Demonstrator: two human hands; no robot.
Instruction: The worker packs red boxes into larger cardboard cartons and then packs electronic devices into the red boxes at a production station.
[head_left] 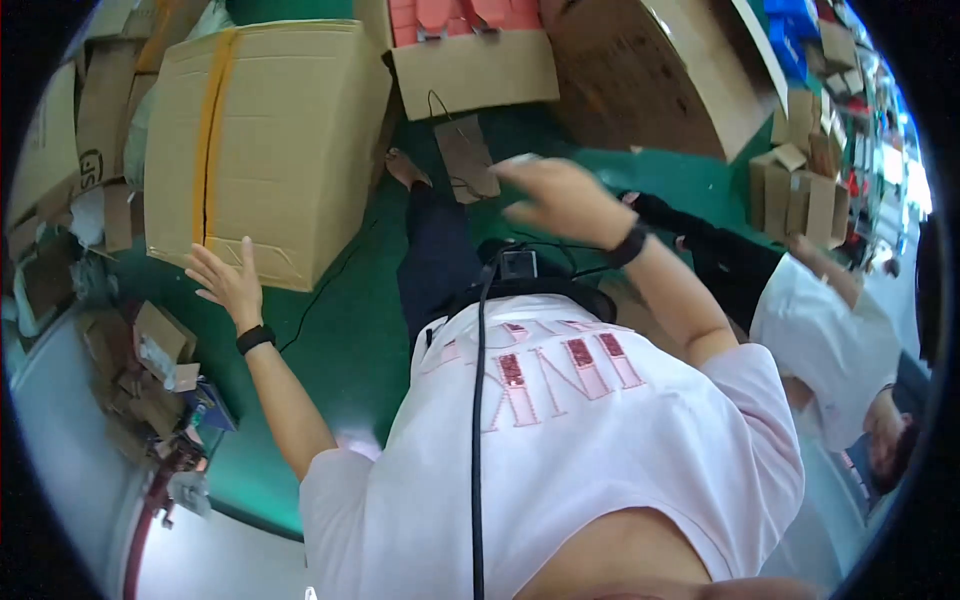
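Note:
A large taped cardboard box (pixel 275 140) stands at the front left, a strip of yellow tape down one face. My left hand (pixel 228 285) is open at its lower edge, fingers spread against or just before the cardboard; I cannot tell whether they touch. Over the middle, my right hand (pixel 570 200) is smeared by motion. A pale streak shows at its fingertips, too blurred to name. Beyond that hand, a flat brown cardboard piece (pixel 467 158) lies on the floor beneath a thin dark cord. Each of my wrists has a black band.
An open carton (pixel 475 80) holding pinkish-red items stands ahead, beside a big brown box (pixel 655 75). At the right a person in a white top (pixel 825 330) is bent low. Smaller cartons (pixel 800 205) stand behind. A black cable (pixel 478 450) hangs down my front.

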